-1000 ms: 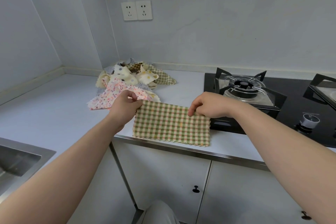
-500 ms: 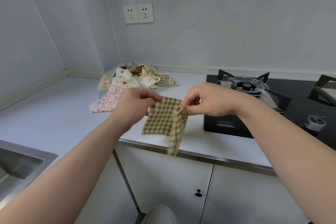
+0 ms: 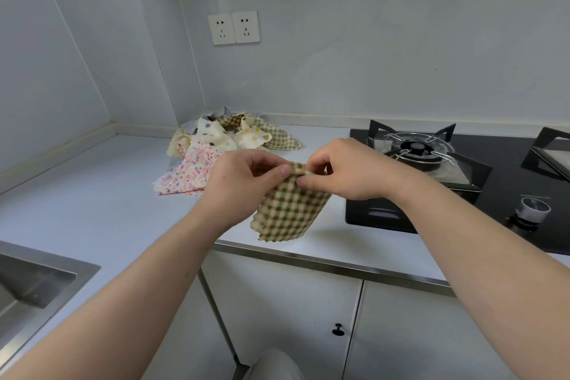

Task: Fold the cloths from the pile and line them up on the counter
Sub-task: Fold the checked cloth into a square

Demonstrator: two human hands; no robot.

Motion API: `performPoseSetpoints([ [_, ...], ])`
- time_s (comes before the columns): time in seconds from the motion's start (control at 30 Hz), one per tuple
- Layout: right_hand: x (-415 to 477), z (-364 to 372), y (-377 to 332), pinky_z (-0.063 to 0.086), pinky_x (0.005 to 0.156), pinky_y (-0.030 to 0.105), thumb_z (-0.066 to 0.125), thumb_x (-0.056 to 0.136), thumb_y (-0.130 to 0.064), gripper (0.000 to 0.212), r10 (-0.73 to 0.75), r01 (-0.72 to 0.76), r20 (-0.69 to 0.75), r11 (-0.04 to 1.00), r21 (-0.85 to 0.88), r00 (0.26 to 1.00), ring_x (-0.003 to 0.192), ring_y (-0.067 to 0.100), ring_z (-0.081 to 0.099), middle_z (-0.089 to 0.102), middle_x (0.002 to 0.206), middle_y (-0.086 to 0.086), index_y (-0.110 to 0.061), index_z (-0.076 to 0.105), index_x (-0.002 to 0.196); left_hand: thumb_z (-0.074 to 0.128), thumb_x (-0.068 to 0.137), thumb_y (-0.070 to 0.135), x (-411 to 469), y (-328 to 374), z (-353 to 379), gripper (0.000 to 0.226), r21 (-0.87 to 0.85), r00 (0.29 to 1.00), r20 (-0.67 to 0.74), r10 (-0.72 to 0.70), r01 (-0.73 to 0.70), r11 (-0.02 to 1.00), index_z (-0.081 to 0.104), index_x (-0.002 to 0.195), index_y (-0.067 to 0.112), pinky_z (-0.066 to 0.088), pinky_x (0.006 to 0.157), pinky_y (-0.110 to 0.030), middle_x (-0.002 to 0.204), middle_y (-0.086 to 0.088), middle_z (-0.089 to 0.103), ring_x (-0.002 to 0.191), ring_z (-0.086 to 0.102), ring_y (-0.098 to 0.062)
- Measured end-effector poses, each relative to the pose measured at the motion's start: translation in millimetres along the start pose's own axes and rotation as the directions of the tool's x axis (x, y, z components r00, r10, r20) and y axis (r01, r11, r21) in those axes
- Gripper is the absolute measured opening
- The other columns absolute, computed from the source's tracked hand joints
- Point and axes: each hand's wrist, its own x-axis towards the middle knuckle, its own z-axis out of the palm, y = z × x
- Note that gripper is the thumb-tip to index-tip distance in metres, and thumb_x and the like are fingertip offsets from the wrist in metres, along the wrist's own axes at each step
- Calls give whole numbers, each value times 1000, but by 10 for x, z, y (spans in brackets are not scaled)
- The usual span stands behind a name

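Nearest me were the cabinet doors under the counter, w/ a small black knob on one. The steel sink sat at the near left.

Above the counter's near edge, approx. centre, I held the green checked cloth doubled over. My L hand and R hand met at its top edge, fingers curled, thumb and forefinger of each pinching the fabric, hands nearly touching. The rest of the cloth hung below them. I couldn't tell if its bottom edge touched the counter.

Farther back and left lay the pile of loose cloths, incl. a pink floral one spread on its near side, just beyond my L hand. The black hob was to the right, w/ a burner and a dial. Two wall sockets were farthest, above the pile.
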Motion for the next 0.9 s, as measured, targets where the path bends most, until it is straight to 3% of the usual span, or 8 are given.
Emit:
performPoseSetpoints([
  [0.1,-11,11,27,44,60,28,62,89,-57,34,5,-2,49,998,-64,999,67,6,55,69,84,-5,-25,72,86,73,89,24,45,-47,-25,6,34,997,-69,-20,22,999,77,85,25,46,61,-13,77,12,74,70,66,2],
  [0.2,-40,-2,25,36,57,22,65,88,-56,31,0,4,82,999,-49,997,60,3,48,63,79,-9,-25,68,85,70,91,25,82,-103,-62,9,26,993,-111,-37,40,999,76,83,26,52,67,-22,79,9,74,76,67,-5],
  [0.3,-50,-21,3,36,60,18,68,88,-49,23,-55,57,108,998,-23,993,66,2,49,58,80,-14,-27,61,87,68,92,23,109,-150,-85,11,28,990,-134,-35,39,999,74,83,25,57,76,-31,81,6,74,81,69,-12],
  [0.43,-75,-63,-44,41,69,15,71,88,-43,16,-95,86,128,994,70,987,75,-1,57,63,97,-15,-37,61,100,66,94,20,146,-217,-109,12,-43,982,-165,-87,81,996,73,84,22,55,80,-36,83,2,73,80,66,-12],
  [0.57,-85,-102,-99,55,75,28,71,90,-32,17,-168,120,136,945,306,976,76,19,68,69,94,-3,-32,64,106,62,97,16,150,-289,-90,13,-139,980,-143,-135,116,984,72,88,18,54,80,-35,81,0,72,77,63,-13],
  [0.67,-79,-99,-132,57,81,38,71,91,-24,20,-200,144,105,907,395,974,82,30,69,70,98,-5,-24,66,110,57,100,14,170,-338,-57,15,-214,975,-129,-182,151,965,69,90,16,50,77,-34,76,0,67,75,58,-13],
  [0.77,-81,-88,-142,58,79,39,71,91,-19,17,-209,156,75,885,439,975,83,30,68,71,93,-11,-21,69,108,54,101,14,198,-364,-3,16,-286,969,-120,-216,175,942,66,92,13,49,77,-36,73,-3,61,73,54,-15],
  [0.9,-80,-66,-140,58,77,50,72,91,-24,15,-196,156,49,887,435,979,83,35,67,71,92,7,-18,67,104,53,102,20,207,-355,89,14,-363,964,-144,-224,159,918,62,92,15,44,72,-39,71,-2,56,69,49,-16],
])
